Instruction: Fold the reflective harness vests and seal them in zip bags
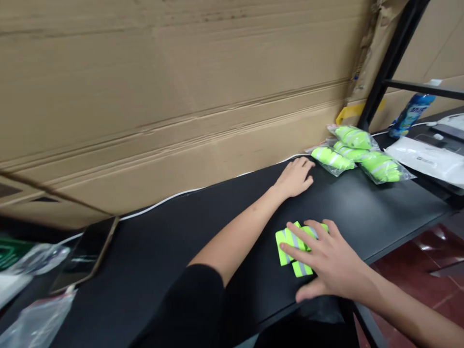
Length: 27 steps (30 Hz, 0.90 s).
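Folded neon-yellow reflective bands with grey stripes lie on the black table near its front edge. My right hand is over them with its fingers spread, covering part of the bands; whether it presses on them I cannot tell. Farther back, my left hand is stretched out low at the table's back edge, fingers apart and nothing in them. Just right of its fingertips lies a pile of clear plastic bags with rolled neon-yellow reflective material inside.
A cardboard wall runs along the back, with a white cable at its foot. At the right stand a black metal frame and a blue bottle, near a white packet. A phone-like dark object and plastic bag lie left.
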Tool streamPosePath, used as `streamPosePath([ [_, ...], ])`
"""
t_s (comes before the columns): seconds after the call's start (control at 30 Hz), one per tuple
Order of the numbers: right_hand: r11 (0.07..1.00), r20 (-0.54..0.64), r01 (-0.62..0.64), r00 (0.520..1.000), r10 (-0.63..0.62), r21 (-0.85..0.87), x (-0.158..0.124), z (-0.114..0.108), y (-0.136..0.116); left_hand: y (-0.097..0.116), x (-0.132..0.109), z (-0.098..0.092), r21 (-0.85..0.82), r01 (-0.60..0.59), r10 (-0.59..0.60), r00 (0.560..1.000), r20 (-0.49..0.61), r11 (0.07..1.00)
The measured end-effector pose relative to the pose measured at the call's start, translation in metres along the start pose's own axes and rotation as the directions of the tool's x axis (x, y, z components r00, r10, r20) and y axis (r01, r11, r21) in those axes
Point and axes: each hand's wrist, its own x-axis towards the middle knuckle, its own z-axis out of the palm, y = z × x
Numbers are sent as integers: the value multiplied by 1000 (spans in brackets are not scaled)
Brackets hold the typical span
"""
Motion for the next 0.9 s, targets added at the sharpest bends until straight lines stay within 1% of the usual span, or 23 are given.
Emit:
streamPosePath([
  [0.07,999,-12,9,1000,-9,50,-5,3,1,5,32,10,70,-106,103,994,46,992],
  [0.1,998,-16,14,1000,-13,65,-8,4,0,7,44,15,101,-146,140,988,68,984],
  [0.13,998,-21,17,1000,-16,68,-12,6,-1,9,53,21,129,-179,168,982,91,975],
  [0.2,999,-41,10,999,-9,34,-17,8,-4,11,64,31,172,-221,201,971,128,960],
  [0.3,999,-73,-15,997,11,-49,-22,7,-8,12,67,41,217,-231,204,969,140,948],
  [0.37,997,-95,-6,996,-1,-71,-23,5,-9,15,66,43,233,-219,193,973,129,948],
  [0.43,997,-127,10,992,-19,-77,-25,5,-9,21,59,41,239,-198,175,978,117,951],
  [0.5,996,-167,6,986,-21,-89,-27,7,-9,30,42,32,249,-154,134,987,93,956],
  [0.53,995,-190,-3,982,-17,-101,-29,9,-9,35,29,26,249,-126,109,991,79,960],
  [0.6,991,-237,-18,972,-14,-131,-32,12,-8,47,-10,7,240,-74,61,996,59,968],
  [0.67,987,-273,-8,961,-37,-163,-36,14,-6,61,-62,-19,124,-36,29,998,55,992],
  [0.7,982,-284,19,956,-73,-188,-37,14,-4,69,-91,-33,82,11,-16,998,60,997],
  [0.73,973,-285,61,950,-124,-221,-38,14,-2,77,-121,-48,43,86,-88,995,51,995],
  [0.77,957,-282,119,940,-195,-264,-38,15,-1,86,-153,-62,8,183,-184,983,23,983],
  [0.8,938,-277,165,927,-253,-305,-39,15,1,94,-185,-76,-21,292,-292,956,-25,956],
  [0.83,919,-263,200,918,-296,-338,-40,16,2,102,-217,-88,-32,393,-394,914,-95,919],
  [0.87,906,-250,220,913,-321,-362,-41,17,3,109,-249,-99,-20,484,-479,859,-182,875],
  [0.9,901,-243,225,913,-328,-372,-43,19,4,113,-281,-108,9,577,-548,779,-305,816],
])
